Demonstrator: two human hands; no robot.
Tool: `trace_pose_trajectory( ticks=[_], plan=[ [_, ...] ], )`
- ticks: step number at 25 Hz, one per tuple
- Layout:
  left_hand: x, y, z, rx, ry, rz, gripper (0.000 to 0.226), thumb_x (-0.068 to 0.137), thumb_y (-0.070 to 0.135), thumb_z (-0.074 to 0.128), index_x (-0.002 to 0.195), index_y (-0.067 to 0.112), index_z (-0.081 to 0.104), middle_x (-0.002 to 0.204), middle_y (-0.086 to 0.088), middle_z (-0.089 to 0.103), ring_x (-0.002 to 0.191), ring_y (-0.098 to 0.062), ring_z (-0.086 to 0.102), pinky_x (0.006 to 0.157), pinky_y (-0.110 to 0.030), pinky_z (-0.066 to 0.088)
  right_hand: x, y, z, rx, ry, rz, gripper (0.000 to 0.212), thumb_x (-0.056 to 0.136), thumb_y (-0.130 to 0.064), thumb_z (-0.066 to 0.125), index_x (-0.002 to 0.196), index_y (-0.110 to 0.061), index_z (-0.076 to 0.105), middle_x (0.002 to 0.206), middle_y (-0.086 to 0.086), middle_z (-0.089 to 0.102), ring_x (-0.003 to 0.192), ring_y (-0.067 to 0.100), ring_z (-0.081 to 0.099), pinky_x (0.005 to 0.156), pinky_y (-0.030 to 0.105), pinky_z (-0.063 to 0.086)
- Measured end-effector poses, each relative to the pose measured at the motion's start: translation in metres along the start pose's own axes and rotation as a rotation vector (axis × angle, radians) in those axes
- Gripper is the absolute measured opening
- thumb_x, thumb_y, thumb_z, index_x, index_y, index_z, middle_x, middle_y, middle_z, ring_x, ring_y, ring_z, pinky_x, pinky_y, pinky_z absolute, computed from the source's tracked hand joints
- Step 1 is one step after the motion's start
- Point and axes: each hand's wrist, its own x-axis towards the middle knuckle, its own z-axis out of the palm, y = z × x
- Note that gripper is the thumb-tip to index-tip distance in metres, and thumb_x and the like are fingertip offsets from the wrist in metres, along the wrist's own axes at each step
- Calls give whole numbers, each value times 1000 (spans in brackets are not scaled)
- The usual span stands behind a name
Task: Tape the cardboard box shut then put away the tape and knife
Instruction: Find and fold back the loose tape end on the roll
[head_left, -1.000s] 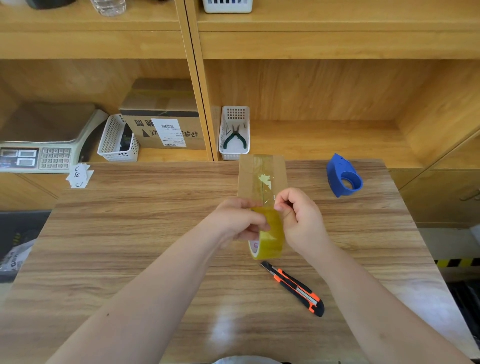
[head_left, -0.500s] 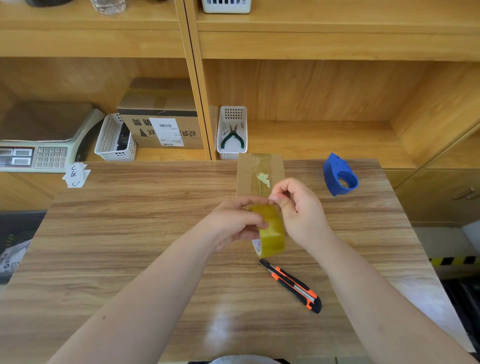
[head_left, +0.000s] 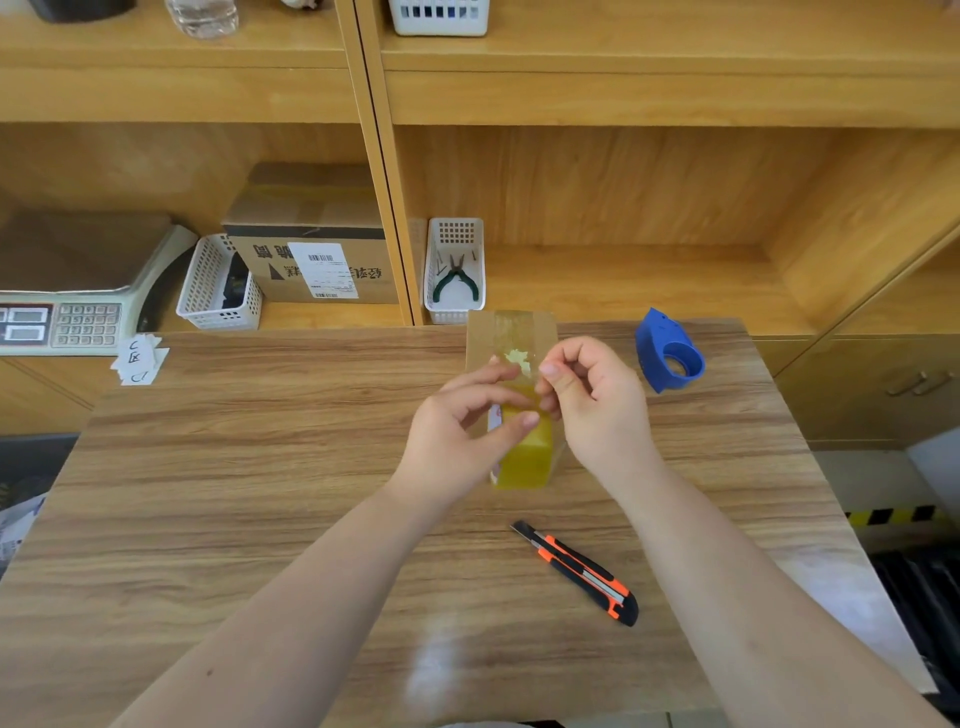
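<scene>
A small cardboard box (head_left: 511, 332) stands at the far middle of the wooden table (head_left: 218, 493), with clear tape along its top. In front of it my left hand (head_left: 457, 441) holds a yellowish roll of tape (head_left: 524, 457) upright on its edge. My right hand (head_left: 597, 400) pinches the loose end of the tape at the top of the roll, thumb against forefinger. An orange and black utility knife (head_left: 582, 571) lies on the table nearer to me, to the right of the middle.
A blue tape dispenser (head_left: 667, 351) sits at the far right of the table. Behind the table, shelves hold a white basket with pliers (head_left: 454, 270), another white basket (head_left: 218, 286), a labelled carton (head_left: 311, 260) and a scale (head_left: 67, 291). Paper slips (head_left: 137, 358) lie at the far left corner.
Both hands and the roll have lifted a little and moved away from me. My right fingers shifted from gripping the roll's side to pinching at its top edge.
</scene>
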Motion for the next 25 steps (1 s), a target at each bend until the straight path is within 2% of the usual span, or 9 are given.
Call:
trace_pose_trajectory(
  ticks=[4, 8, 12, 14, 16, 18, 20, 22, 25],
  plan=[
    [1, -1, 4, 24, -43, 53, 40, 63, 34, 86, 98, 21, 74, 110, 2, 72, 111, -9, 64, 100, -33, 50, 2, -8, -1, -8, 64, -52, 32, 90, -1, 55, 73, -28, 55, 63, -8, 58, 55, 1, 53, 59, 16, 46],
    [3, 3, 11, 66, -21, -28, 27, 64, 30, 87, 88, 27, 75, 90, 10, 74, 86, 0, 65, 79, -18, 51, -5, 1, -1, -32, 168, -104, 38, 86, 1, 55, 71, -34, 54, 62, -9, 56, 57, 3, 51, 63, 22, 46],
    [7, 2, 12, -71, -103, -274, 13, 69, 26, 85, 78, 22, 77, 76, 4, 74, 71, -10, 64, 72, -29, 52, -2, -4, -4, 18, 192, -97, 34, 86, -3, 54, 71, -33, 54, 63, -9, 57, 56, 2, 53, 62, 17, 46],
    [5, 3, 13, -153, -127, -260, 19, 68, 20, 85, 82, 19, 73, 81, -3, 73, 75, -14, 66, 74, -34, 54, 2, -9, -4, -4, 162, -85, 35, 88, -1, 56, 71, -31, 55, 64, -9, 59, 56, 0, 54, 61, 15, 46],
    [5, 5, 12, -203, -118, -181, 32, 63, 15, 85, 87, 20, 66, 95, -11, 74, 92, -20, 70, 89, -37, 55, 5, -10, -5, -12, 135, -63, 33, 88, -2, 58, 72, -30, 57, 65, -8, 60, 56, 2, 54, 61, 20, 49],
    [7, 9, 10, -172, -112, -109, 31, 64, 9, 84, 83, 23, 64, 102, -15, 73, 102, -21, 69, 95, -39, 52, 6, -10, -6, 10, 131, -41, 31, 88, -2, 60, 73, -29, 59, 66, -7, 62, 56, 5, 56, 60, 25, 51],
    [8, 16, 9, -175, -106, -129, 21, 75, 5, 78, 79, 21, 65, 96, -9, 74, 92, -13, 69, 87, -38, 54, 5, -9, -7, 40, 157, -37, 30, 87, -2, 61, 74, -29, 60, 66, -7, 62, 56, 5, 56, 60, 25, 52],
    [7, 27, 11, -258, -97, -207, 10, 89, 11, 66, 79, 15, 65, 87, -3, 71, 80, -8, 67, 79, -35, 57, 6, -9, -8, 81, 178, -29, 27, 87, -4, 63, 76, -28, 62, 66, -6, 64, 58, 4, 59, 61, 23, 52],
    [6, 32, 13, -234, -56, -218, 23, 96, 23, 55, 80, 10, 65, 74, 5, 71, 75, -7, 68, 76, -37, 59, 5, -8, -8, 111, 166, -24, 21, 86, -7, 66, 79, -27, 65, 69, -3, 66, 62, 8, 62, 63, 25, 54]
  ],
)
